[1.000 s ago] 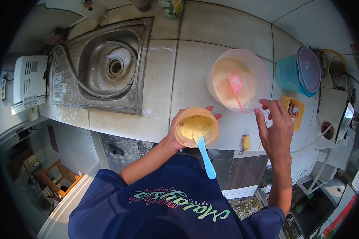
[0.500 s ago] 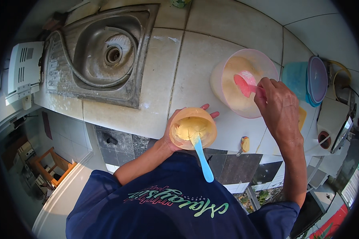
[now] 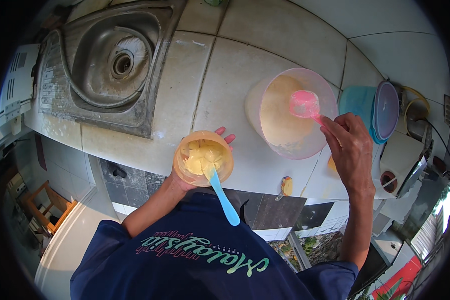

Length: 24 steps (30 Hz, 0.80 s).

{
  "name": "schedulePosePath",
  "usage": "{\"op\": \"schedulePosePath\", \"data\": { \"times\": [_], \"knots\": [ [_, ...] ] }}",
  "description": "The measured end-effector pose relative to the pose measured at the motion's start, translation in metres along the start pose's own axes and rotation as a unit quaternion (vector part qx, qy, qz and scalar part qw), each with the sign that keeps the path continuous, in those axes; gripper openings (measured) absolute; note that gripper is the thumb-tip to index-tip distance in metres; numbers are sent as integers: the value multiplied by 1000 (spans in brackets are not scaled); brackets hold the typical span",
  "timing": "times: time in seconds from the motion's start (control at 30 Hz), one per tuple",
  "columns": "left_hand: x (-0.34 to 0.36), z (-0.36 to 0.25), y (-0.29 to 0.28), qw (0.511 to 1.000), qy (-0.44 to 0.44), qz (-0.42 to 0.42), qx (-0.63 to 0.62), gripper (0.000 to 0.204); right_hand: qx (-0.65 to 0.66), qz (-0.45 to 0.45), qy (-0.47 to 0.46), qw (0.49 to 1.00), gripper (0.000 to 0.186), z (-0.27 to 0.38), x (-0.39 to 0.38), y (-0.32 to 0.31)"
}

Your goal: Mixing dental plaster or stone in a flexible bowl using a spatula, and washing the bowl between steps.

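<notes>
My left hand is wrapped round a translucent orange bowl, its fingertips showing past the far side. Inside the bowl lies a creamy yellow mass. A light blue spatula stands in it, handle leaning over the near rim. To the right, my right hand pinches the handle of a pink scoop. The scoop hangs over a pale pink tub of cream-coloured powder. Pale powder clings to the scoop; how full it is I cannot tell.
A steel sink with a hose coiled in it is set into the tiled counter at the left. A turquoise container with a lilac lid stands beyond the tub. A small yellow object lies near the counter's front edge.
The scoop has turned and now hangs near the tub's far right side. The view has shifted, so most things appear further left. Both hands keep their grips.
</notes>
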<state>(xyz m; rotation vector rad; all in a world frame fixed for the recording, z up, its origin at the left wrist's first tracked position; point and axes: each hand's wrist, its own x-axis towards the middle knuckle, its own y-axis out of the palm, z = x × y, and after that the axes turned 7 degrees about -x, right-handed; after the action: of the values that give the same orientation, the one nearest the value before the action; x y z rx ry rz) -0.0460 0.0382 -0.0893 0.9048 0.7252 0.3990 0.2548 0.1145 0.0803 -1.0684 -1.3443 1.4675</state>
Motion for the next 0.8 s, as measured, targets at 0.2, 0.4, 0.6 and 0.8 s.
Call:
{"op": "schedulePosePath", "data": {
  "times": [0.2, 0.4, 0.6, 0.8],
  "knots": [
    [-2, 6, -4, 1000, 3, 19, -12, 69, -25, -5, -26, 999, 21, -6, 7, 8],
    [-8, 4, -10, 999, 31, -12, 12, 68, -18, 43, -73, 996, 23, 19, -7, 12],
    [-12, 6, -9, 999, 28, -9, -17, 68, -11, -16, -25, 1000, 17, 3, 8, -4],
    [-15, 4, -6, 999, 14, -36, -8, 65, -31, 21, -77, 996, 16, -9, 25, -3]
  ]
}}
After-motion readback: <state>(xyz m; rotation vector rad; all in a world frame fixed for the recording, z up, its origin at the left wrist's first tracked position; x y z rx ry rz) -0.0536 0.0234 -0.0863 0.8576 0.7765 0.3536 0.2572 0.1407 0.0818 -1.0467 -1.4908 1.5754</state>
